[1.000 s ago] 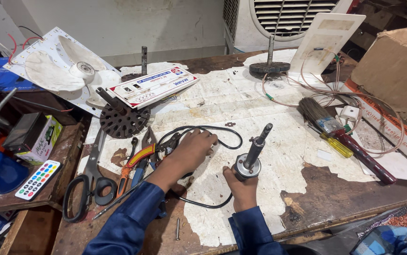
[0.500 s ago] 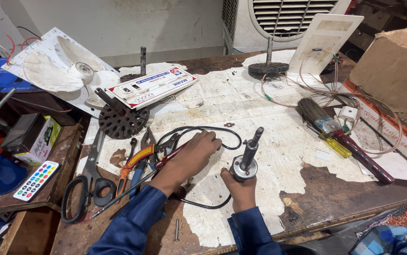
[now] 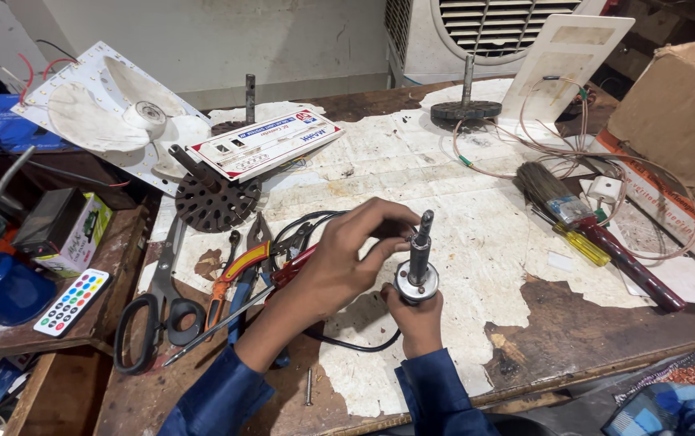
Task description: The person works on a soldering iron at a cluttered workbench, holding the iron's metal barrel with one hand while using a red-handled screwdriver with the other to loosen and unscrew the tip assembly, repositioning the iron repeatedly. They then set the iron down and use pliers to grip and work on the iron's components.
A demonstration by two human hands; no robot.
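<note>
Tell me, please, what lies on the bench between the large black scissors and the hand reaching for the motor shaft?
In the head view, pliers with red-and-yellow grips and a screwdriver lie between the scissors and the left hand.

The right hand [image 3: 418,319] wrapped the lower body of the motor rotor [image 3: 418,278], hiding it; the left hand [image 3: 347,262] reached its fingertips to the shaft, and whether they gripped it could not be told. Part of the black cable [image 3: 315,230] ran out of sight under the left hand. The top edge cut off the white cooler [image 3: 485,32], and the right edge cut the cardboard box [image 3: 686,113]. The small fitting on the shaft tip was too small to make out
</note>
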